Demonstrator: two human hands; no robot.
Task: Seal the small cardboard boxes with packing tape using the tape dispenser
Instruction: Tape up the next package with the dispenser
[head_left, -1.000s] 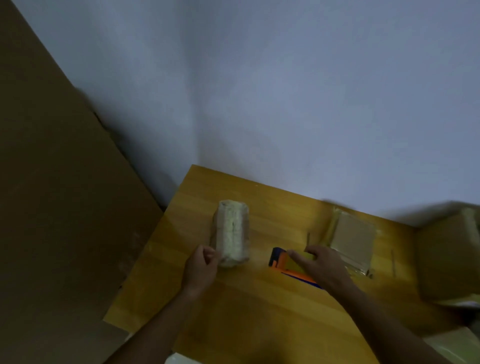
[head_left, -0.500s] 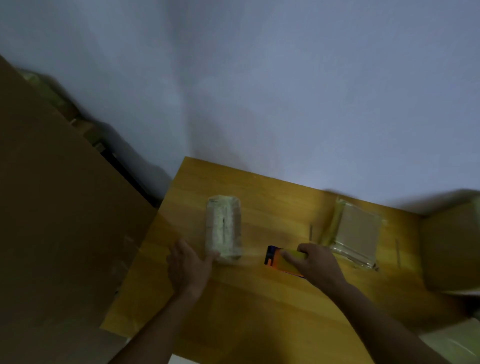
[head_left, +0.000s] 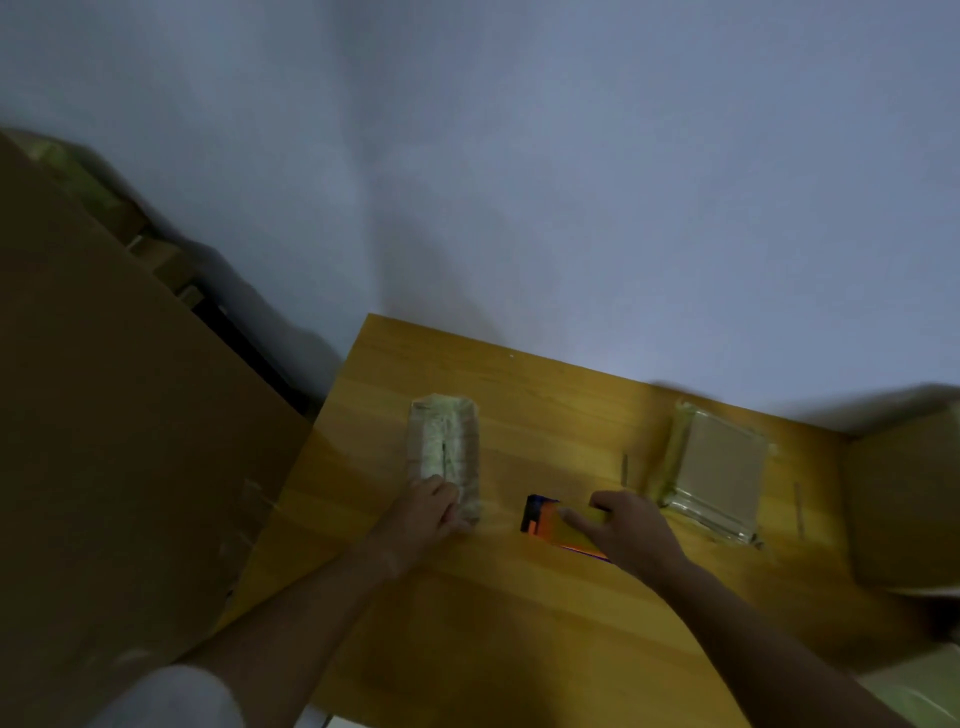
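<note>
A small taped box (head_left: 445, 447) lies lengthwise on the yellow wooden table (head_left: 519, 623). My left hand (head_left: 423, 514) rests its fingers on the box's near end. An orange and blue tape dispenser (head_left: 558, 525) lies on the table to the right of the box. My right hand (head_left: 631, 532) grips it from the right, with the forefinger along its top. A second flat box wrapped in clear tape (head_left: 719, 475) sits just beyond my right hand.
A large sheet of brown cardboard (head_left: 114, 441) leans at the left of the table. A bigger cardboard box (head_left: 909, 499) stands at the table's right edge. A plain pale wall rises behind the table.
My left hand has moved from beside the box onto its near end. My right hand has stayed on the dispenser. The view has tilted a little.
</note>
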